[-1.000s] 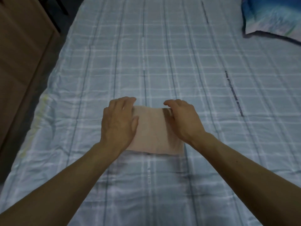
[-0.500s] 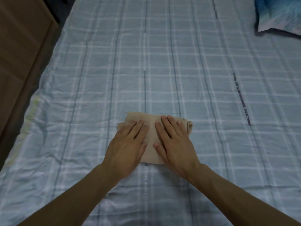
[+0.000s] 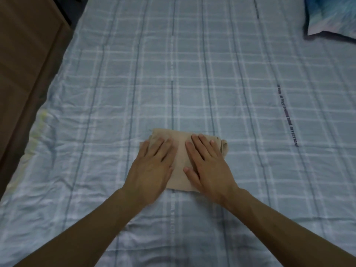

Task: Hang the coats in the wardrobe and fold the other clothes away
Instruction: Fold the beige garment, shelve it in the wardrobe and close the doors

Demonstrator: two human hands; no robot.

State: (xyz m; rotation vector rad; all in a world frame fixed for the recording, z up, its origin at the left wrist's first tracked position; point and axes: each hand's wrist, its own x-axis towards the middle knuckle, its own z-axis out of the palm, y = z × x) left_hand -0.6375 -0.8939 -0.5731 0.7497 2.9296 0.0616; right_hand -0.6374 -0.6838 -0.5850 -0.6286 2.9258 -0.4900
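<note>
Folded over since a second ago, the beige cloth garment (image 3: pixel 180 151) lies under the flat-fingered left hand (image 3: pixel 152 167) and right hand (image 3: pixel 209 166), pressing its crease into the blue checked bedsheet (image 3: pixel 192 83)

Folded over on itself since a second ago, cloth (image 3: pixel 180 161) at lower centre of the frame, smaller and thicker, pressed under flat left hand (image 3: pixel 152 168) and right hand (image 3: pixel 208 166), no longer curled at its far edge.

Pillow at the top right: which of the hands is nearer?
Right. The right hand presses the folded cloth, below and left of the pillow; the left hand presses it too, farther left.
</note>
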